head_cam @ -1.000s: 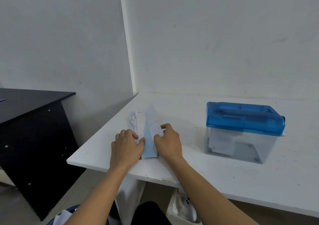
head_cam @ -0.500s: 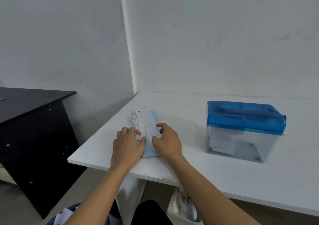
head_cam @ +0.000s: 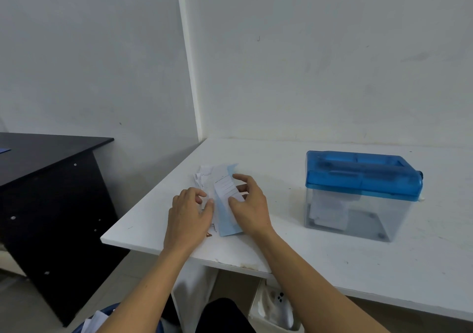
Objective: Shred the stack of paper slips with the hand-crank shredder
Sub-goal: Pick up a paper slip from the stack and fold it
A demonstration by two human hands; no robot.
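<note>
Count: 2 hands, 1 stack of slips (head_cam: 217, 179), 1 shredder (head_cam: 363, 194), 2 tables, 2 bins on the floor. Exact slip count can't be read; several overlap and are fanned a little.

Stack: lies flat on the white table (head_cam: 332, 261) near its front-left corner, well apart from the shredder to the right. Mostly white printed slips, receipt-like, text too small to read. One light blue slip (head_cam: 228, 226) is in the pile, its near end sticking out toward the table edge.

Left hand (head_cam: 189, 215): palm down on the stack's left side, fingers bent, tips on the paper. Can't tell if it pinches anything.
Right hand (head_cam: 252, 210): on the stack's right side, thumb and fingers pinch the top white slip (head_cam: 225, 187), which sits tilted over the blue one.

Shredder: translucent blue lid (head_cam: 363, 176) on a clear box (head_cam: 358, 226). Neither hand touches it. Small stub at the lid's right end; can't confirm it is the crank. Inside the box: white paper pieces, bunched to the left.

Floor bins: white bin (head_cam: 275, 307) under the table, pale bag or liner inside. Blue bin (head_cam: 102, 317) at the bottom edge, white paper in it.

Black desk (head_cam: 51, 153) stands to the left, apart from the white table.
</note>
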